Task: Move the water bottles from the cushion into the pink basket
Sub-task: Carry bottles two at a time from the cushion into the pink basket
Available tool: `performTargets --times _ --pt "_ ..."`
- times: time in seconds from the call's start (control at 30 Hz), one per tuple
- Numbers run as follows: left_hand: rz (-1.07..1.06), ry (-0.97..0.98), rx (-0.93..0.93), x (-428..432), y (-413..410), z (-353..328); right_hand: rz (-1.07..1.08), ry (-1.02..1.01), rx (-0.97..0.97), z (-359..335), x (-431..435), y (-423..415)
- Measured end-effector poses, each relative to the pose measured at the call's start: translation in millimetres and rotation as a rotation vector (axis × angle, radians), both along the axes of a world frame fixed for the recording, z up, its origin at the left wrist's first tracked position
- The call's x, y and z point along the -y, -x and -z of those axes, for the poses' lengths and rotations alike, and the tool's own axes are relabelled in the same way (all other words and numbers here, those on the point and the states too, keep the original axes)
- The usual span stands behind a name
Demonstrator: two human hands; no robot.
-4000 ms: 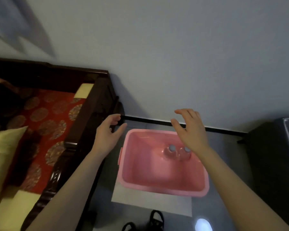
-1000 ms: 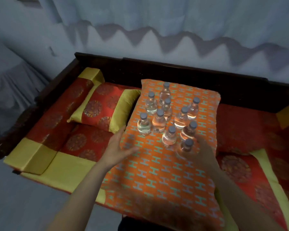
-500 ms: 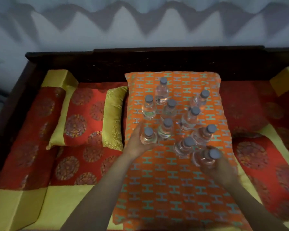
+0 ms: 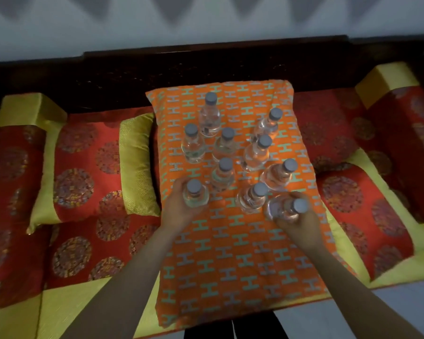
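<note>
Both outstretched — left hand [image 4: 175, 212] curled round upright bottle [image 4: 195, 195], right hand [image 4: 304, 227] round tilted bottle [image 4: 283, 208].

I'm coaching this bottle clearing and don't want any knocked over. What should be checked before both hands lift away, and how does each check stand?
1. Left hand grips the left bottle, which stands upright: ok.
2. Right hand grips the right bottle: ok, though that bottle tilts.
3. Grey caps on both held bottles: ok.
4. Neighbour bottle clear of the right bottle: cannot tell; they stand very close.
5. Held bottles lifted off the orange cushion: cannot tell.
6. Pink basket in sight for the drop: not ok; it is out of frame.
</note>
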State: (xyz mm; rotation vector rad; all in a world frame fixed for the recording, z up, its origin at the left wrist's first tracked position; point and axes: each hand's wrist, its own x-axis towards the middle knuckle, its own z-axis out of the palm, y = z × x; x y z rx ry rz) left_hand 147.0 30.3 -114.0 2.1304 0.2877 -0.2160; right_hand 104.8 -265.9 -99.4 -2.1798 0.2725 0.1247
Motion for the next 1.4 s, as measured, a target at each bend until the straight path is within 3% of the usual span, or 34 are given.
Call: performTargets --times 0.23,0.53,0.67,0.87,1.07,1.4 --pt "0.096 0.036 0.062 -5 27 -45 0.161 -0.055 0.081 -27 1 16" --pt "0.284 0.155 0.19 81 36 -107 0.32 -0.069 0.204 -82 59 74" --pt "0.421 0.231 0.212 150 47 -122 0.466 -0.012 0.258 -107 117 125" --pt "0.623 0.196 0.252 267 80 -145 0.64 0.12 0.257 -135 232 214" --pt "0.685 0.243 0.212 392 139 -162 0.731 0.204 0.334 -173 334 297" --pt "0.762 0.221 0.192 563 216 -180 0.856 0.249 0.298 -178 489 402"
